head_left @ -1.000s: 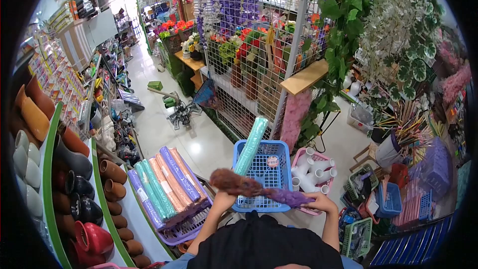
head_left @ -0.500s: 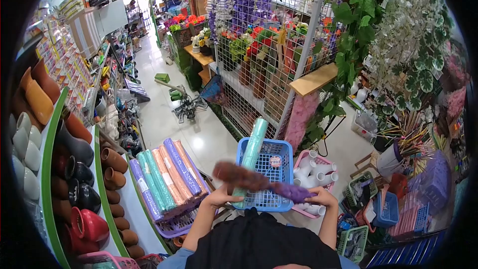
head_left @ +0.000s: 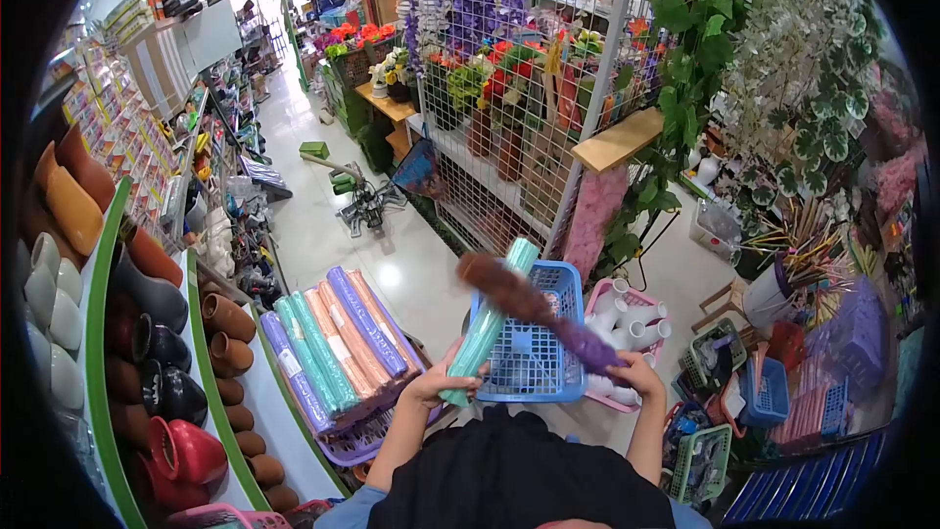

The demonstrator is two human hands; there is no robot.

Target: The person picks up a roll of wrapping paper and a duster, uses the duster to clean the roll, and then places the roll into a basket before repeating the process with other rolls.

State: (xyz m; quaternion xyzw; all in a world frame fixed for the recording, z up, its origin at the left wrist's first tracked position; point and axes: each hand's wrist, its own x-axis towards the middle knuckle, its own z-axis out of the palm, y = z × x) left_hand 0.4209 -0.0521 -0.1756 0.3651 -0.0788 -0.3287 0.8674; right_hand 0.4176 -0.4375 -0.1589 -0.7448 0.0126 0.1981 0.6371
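My left hand (head_left: 446, 382) is closed round the lower end of a mint-green wrapped roll (head_left: 493, 323), which slants up and away over a blue basket (head_left: 560, 394). In my right hand (head_left: 638, 375) is the purple end of a brown-and-purple duster (head_left: 509, 292); its blurred brown head crosses in front of the roll. To the left, several purple, green and orange wrapped rolls (head_left: 338, 343) lie side by side on a purple basket (head_left: 357, 453).
White vases (head_left: 627, 318) sit in a pink basket right of the blue one. Shelves of clay and glazed pots (head_left: 186, 451) stand at the left. A wire rack (head_left: 509, 137) with flowers is ahead. Green and blue baskets (head_left: 764, 392) are at the right.
My left hand has lifted slightly and is now wrapped round the green roll, which has shifted right and tilted more. The duster's brown head has swung right and away from me.
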